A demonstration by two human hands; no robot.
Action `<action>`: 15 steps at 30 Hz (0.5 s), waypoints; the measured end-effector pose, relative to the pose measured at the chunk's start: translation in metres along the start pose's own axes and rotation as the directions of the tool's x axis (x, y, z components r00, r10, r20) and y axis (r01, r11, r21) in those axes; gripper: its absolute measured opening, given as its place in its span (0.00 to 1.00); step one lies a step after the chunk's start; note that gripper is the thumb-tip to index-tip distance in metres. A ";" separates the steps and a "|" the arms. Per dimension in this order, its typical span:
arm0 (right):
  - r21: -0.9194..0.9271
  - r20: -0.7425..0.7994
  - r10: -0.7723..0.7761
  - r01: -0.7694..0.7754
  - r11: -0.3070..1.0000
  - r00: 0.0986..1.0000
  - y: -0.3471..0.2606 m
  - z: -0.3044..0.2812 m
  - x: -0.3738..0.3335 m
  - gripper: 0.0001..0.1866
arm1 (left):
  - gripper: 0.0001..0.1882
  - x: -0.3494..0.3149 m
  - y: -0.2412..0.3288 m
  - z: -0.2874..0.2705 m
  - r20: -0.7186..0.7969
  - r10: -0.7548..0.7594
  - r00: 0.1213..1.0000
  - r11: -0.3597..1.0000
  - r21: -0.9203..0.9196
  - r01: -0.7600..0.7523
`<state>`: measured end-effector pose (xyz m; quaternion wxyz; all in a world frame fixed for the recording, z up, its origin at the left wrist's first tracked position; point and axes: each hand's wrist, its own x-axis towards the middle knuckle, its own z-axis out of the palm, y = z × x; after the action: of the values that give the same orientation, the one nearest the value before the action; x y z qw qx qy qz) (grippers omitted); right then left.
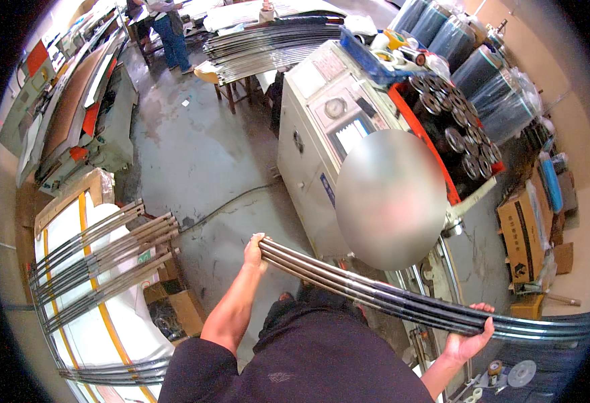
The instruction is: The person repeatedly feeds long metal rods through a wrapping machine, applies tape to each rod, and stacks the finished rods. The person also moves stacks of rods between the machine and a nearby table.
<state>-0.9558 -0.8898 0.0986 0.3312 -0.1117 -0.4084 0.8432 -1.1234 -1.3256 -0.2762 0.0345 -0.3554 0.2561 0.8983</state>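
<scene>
Across the front of my body I hold a bundle of long thin tubes [375,289], dark along most of their length with paler, brownish ends at the left. Around those ends my left hand [255,251] is closed. Toward the other end my right hand [468,341] grips the bundle from beneath, its fingers curled round the far side. The tubes slope down to the right and reach past my right hand. At my left, more tubes of the same sort [110,248] lie in several groups over a white wrapped load with yellow straps [134,339].
A pale machine cabinet [302,134] stands ahead, partly behind a blurred oval. A red crate [421,124] of dark round parts and a blue tray [362,62] sit on it. Many tubes [268,50] cover a far table. Cardboard boxes [520,228] stand right; a person [171,37] is far off.
</scene>
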 end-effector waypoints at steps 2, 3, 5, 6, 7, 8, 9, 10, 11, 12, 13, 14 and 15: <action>0.004 0.059 0.075 -0.075 0.997 0.995 0.025 0.046 0.025 0.17 | 0.08 0.012 0.031 0.009 -0.052 0.026 0.998 0.998 -0.053 -0.029; -0.011 0.051 0.089 -0.088 0.996 0.995 0.042 0.070 0.037 0.19 | 0.08 0.020 0.045 0.014 -0.074 0.043 0.996 0.996 -0.078 -0.048; 0.013 0.104 0.172 -0.174 0.985 0.980 0.072 0.120 0.060 0.18 | 0.09 0.050 0.068 0.000 -0.040 0.092 0.995 0.989 -0.111 -0.096; 0.038 0.130 0.169 -0.175 0.984 0.977 0.089 0.139 0.073 0.18 | 0.10 0.056 0.076 0.007 -0.087 0.086 0.993 0.987 -0.127 -0.096; 0.076 0.175 0.166 -0.182 0.980 0.970 0.108 0.159 0.088 0.18 | 0.10 0.064 0.093 0.018 -0.130 0.098 0.987 0.982 -0.149 -0.117; 0.085 0.180 0.184 -0.202 0.976 0.966 0.124 0.179 0.099 0.19 | 0.11 0.082 0.100 0.006 -0.075 0.089 0.993 0.979 -0.175 -0.101; 0.093 0.194 0.214 -0.235 0.968 0.958 0.139 0.199 0.109 0.19 | 0.11 0.081 0.113 0.020 -0.069 0.072 0.995 0.977 -0.195 -0.084; 0.088 0.197 0.222 -0.243 0.966 0.955 0.157 0.222 0.121 0.18 | 0.11 0.099 0.122 0.009 -0.086 0.119 0.989 0.968 -0.211 -0.135; 0.083 0.200 0.231 -0.251 0.964 0.952 0.176 0.243 0.131 0.18 | 0.11 0.116 0.135 -0.004 -0.103 0.165 0.981 0.957 -0.225 -0.185; 0.069 0.215 0.243 -0.263 0.962 0.946 0.191 0.265 0.140 0.18 | 0.11 0.130 0.144 -0.004 -0.089 0.150 0.985 0.949 -0.266 -0.169; 0.032 0.164 0.229 -0.237 0.971 0.960 0.206 0.289 0.145 0.17 | 0.12 0.132 0.158 0.012 -0.109 0.177 0.978 0.955 -0.221 -0.197; 0.032 0.205 0.236 -0.248 0.968 0.950 0.222 0.307 0.157 0.17 | 0.12 0.134 0.173 0.030 -0.091 0.165 0.982 0.943 -0.276 -0.184; 0.035 0.249 0.250 -0.267 0.963 0.936 0.240 0.326 0.167 0.17 | 0.12 0.142 0.189 0.041 -0.078 0.161 0.984 0.926 -0.332 -0.178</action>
<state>-1.3436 -1.0888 0.1379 0.1686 -0.0491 -0.3988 0.9001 -1.3012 -1.4865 -0.2620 -0.1111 -0.3545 0.1288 0.9195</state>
